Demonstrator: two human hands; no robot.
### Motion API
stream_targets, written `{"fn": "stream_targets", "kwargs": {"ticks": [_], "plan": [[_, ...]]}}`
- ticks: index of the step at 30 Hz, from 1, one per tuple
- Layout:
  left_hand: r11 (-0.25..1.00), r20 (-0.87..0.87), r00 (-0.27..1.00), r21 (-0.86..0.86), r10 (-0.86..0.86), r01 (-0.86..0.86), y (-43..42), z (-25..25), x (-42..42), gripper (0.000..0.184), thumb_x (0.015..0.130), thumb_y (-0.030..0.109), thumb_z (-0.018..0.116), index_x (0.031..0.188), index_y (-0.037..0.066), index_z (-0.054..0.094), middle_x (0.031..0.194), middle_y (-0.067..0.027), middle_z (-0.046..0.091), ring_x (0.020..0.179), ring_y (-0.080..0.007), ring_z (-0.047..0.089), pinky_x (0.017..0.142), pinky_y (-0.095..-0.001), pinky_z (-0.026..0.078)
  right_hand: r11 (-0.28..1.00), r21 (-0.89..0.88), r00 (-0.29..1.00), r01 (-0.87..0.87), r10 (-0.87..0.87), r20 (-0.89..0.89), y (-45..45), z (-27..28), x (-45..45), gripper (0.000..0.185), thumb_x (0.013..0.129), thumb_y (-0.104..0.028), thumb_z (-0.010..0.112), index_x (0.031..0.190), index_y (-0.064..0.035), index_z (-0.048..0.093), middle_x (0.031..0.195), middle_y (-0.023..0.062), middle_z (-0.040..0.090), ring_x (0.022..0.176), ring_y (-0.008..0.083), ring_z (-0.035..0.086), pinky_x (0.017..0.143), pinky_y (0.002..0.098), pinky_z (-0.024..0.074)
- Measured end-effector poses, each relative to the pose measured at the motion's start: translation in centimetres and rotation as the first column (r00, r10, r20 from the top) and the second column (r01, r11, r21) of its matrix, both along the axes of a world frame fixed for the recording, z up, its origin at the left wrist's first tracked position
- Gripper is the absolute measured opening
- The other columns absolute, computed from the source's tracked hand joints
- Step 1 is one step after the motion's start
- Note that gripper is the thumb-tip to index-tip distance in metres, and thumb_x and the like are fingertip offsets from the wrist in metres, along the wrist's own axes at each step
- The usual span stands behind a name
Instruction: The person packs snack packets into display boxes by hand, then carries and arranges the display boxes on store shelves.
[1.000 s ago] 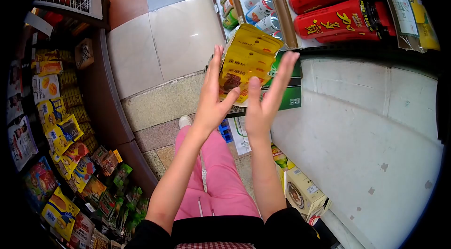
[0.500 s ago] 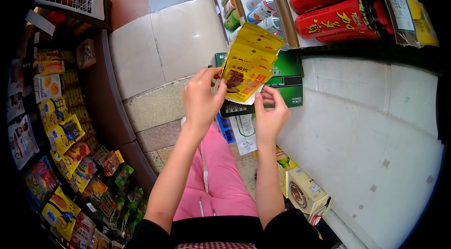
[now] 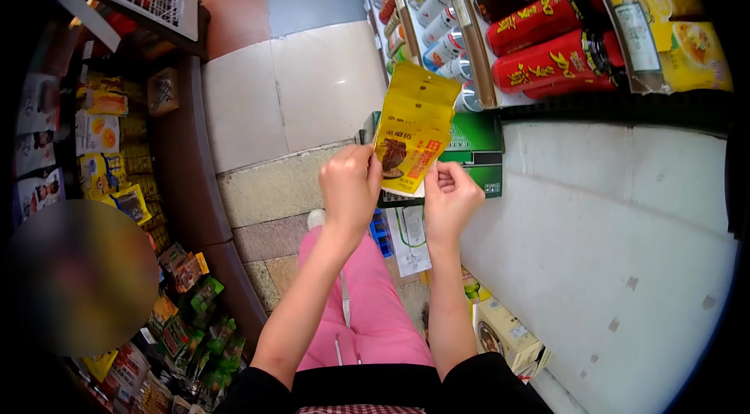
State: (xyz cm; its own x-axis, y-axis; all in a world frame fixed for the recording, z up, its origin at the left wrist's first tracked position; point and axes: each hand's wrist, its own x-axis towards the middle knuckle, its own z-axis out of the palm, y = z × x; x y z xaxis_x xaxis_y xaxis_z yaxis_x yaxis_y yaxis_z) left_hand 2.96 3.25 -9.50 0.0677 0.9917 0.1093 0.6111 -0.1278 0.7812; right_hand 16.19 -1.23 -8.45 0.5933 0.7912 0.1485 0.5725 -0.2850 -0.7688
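A stack of yellow snack packets [image 3: 412, 133], with printed labels and a brown food picture on the front one, is held up in front of my body. My left hand [image 3: 349, 186] pinches its lower left edge between thumb and fingers. At the lower right corner, my right hand [image 3: 451, 199] grips the packets with its fingers curled in. Behind and below the packets is a green carton [image 3: 478, 137] near the floor.
Shelves with red bottles [image 3: 556, 64], cans and other drinks stand at the upper right. Below them is a pale white surface [image 3: 594, 234]. Packaged snacks hang on a rack [image 3: 187, 156] at the left. A cream box [image 3: 508, 330] lies at lower right.
Both hands were apart from the packets' lower edges with fingers spread; now they have closed on them. The packets sit slightly lower and look more evenly stacked. A blurred round patch now covers the lower left.
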Motion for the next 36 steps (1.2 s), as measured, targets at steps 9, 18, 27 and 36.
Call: {"fn": "stream_targets", "kwargs": {"ticks": [9, 18, 27, 36], "plan": [[0.966, -0.077, 0.963, 0.056, 0.257, -0.253, -6.2, 11.8, -6.7, 0.008, 0.082, 0.005, 0.066, 0.085, -0.001, 0.070, 0.077, -0.0164, 0.067, 0.070, -0.0366, 0.065, 0.062, -0.0451, 0.051, 0.955, 0.014, 0.952, -0.298, 0.298, -0.063, -2.5, 11.4, -5.6, 0.007, 0.076, 0.001, 0.071, 0.073, 0.0003, 0.064, 0.062, 0.0085, 0.060, 0.051, 0.0187, 0.058, 0.052, 0.0312, 0.0465], [0.737, -0.097, 0.735, 0.190, 0.671, -0.648, -18.3, 26.2, -15.9, 0.008, 0.077, 0.005, 0.069, 0.079, -0.003, 0.071, 0.074, -0.0157, 0.068, 0.064, -0.0307, 0.067, 0.059, -0.0390, 0.052, 0.621, 0.180, 0.637, -0.763, 0.769, 0.045, -7.0, 24.1, -14.8, 0.004, 0.075, 0.002, 0.069, 0.074, 0.0042, 0.066, 0.063, 0.0113, 0.064, 0.051, 0.0154, 0.061, 0.051, 0.0282, 0.0473], [0.332, -0.089, 0.321, 0.317, 0.943, -0.888, -37.2, 33.3, -22.9, 0.010, 0.074, 0.011, 0.072, 0.078, 0.002, 0.073, 0.071, -0.0114, 0.068, 0.062, -0.0265, 0.068, 0.058, -0.0349, 0.052, 0.162, 0.321, 0.193, -0.933, 0.979, 0.066, -19.0, 31.1, -26.8, 0.006, 0.072, -0.001, 0.070, 0.071, -0.0015, 0.064, 0.064, 0.0127, 0.063, 0.057, 0.0273, 0.063, 0.056, 0.0374, 0.0490], [0.059, -0.131, 0.012, 0.363, 0.991, -0.930, -59.3, 38.2, -26.9, 0.012, 0.078, 0.011, 0.071, 0.073, 0.002, 0.065, 0.071, -0.0104, 0.065, 0.063, -0.0283, 0.065, 0.058, -0.0379, 0.050, -0.232, 0.366, -0.230, -0.901, 0.972, 0.048, -38.1, 36.5, -36.7, 0.004, 0.075, 0.004, 0.068, 0.072, 0.0051, 0.065, 0.056, 0.0082, 0.062, 0.050, 0.0089, 0.058, 0.051, 0.0250, 0.0470]]}}
